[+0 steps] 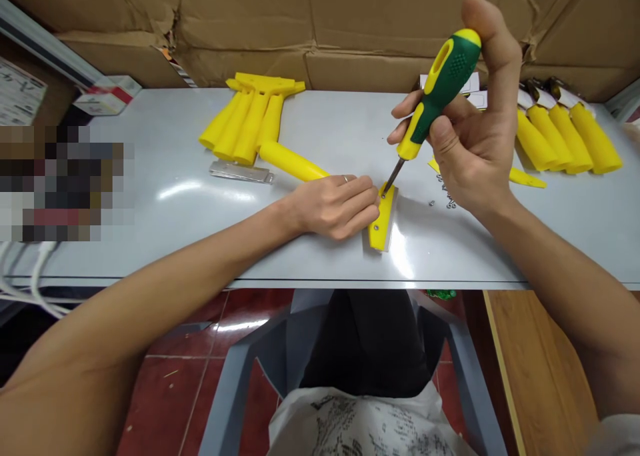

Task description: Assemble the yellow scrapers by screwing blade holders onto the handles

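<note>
My left hand (341, 206) is closed over a yellow scraper (295, 163) lying on the table, its handle pointing to the back left. The scraper's yellow head (381, 217) sticks out past my fingers, with a thin blade along its right edge and a screw in its near half. My right hand (473, 133) grips a green and yellow screwdriver (441, 86), one finger pressing over the butt. The screwdriver leans, and its tip meets the far part of the scraper head. Several small screws (447, 193) lie loose beneath my right hand.
Several yellow scraper handles (253, 126) are grouped at the back left, behind some metal blades (241, 172). More scrapers (565, 136) with white-covered heads lie at the right. A small box (107, 96) stands far left. Cardboard (250, 16) walls the table's back; white cables (43, 269) hang at left.
</note>
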A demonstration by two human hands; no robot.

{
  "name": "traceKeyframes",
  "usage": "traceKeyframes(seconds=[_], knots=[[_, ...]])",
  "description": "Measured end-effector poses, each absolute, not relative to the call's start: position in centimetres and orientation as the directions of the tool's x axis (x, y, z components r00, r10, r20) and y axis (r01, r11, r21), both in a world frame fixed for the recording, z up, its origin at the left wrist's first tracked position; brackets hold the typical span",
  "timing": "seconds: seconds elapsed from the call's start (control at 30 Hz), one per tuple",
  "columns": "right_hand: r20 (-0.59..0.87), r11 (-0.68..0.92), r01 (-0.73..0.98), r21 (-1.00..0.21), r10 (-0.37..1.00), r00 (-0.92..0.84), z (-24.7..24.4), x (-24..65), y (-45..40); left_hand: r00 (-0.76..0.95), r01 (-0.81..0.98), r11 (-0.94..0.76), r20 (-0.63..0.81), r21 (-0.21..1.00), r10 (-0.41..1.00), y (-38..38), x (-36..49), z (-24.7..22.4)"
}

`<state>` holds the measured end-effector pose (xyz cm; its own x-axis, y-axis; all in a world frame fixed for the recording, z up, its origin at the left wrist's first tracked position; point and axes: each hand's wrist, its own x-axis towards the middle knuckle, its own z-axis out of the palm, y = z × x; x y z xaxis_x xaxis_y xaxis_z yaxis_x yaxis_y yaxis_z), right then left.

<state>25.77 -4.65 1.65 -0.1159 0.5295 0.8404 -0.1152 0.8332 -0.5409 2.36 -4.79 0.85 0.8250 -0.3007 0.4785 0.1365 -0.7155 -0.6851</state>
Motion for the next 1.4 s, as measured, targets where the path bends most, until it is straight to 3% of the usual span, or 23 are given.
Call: traceKeyframes(seconds=[0.1, 0.23, 0.4, 0.6, 0.83, 1.07, 1.27, 1.4], knots=[[0.804, 0.799, -0.106, -0.591, 0.576, -0.148, 1.9, 26.0, -5.2, 0.81, 0.117, -0.748, 0.498, -0.654, -0.309, -4.8, 2.3, 0.8], [0.817, 0.813, -0.126, -0.568, 0.54, -0.201, 1.9, 26.1, -5.0, 0.797, 0.097, -0.79, 0.523, -0.605, -0.303, -4.7, 2.3, 0.7], [0.815, 0.823, -0.004, -0.569, 0.563, -0.139, 1.6, 25.9, -4.7, 0.822, 0.13, -0.73, 0.485, -0.671, -0.3, -4.8, 2.3, 0.9], [0.745, 0.754, 0.051, -0.655, 0.656, -0.125, 2.5, 25.7, -6.4, 0.8, 0.126, -0.743, 0.51, -0.658, -0.316, -4.9, 2.5, 1.0], [0.858, 0.849, -0.161, -0.504, 0.471, -0.204, 2.2, 25.8, -5.5, 0.806, 0.119, -0.745, 0.502, -0.656, -0.313, -4.9, 2.4, 1.1], [0.733, 0.741, -0.088, -0.665, 0.626, -0.266, 3.4, 26.9, -6.8, 0.814, 0.122, -0.738, 0.492, -0.664, -0.308, -4.9, 2.4, 1.1], [0.768, 0.778, -0.125, -0.615, 0.556, -0.32, 3.8, 26.9, -6.5, 0.798, 0.127, -0.747, 0.514, -0.653, -0.314, -4.9, 2.5, 1.0], [0.736, 0.757, 0.015, -0.654, 0.64, -0.221, 4.0, 26.5, -7.1, 0.798, 0.119, -0.75, 0.512, -0.651, -0.318, -5.0, 2.6, 1.2]])
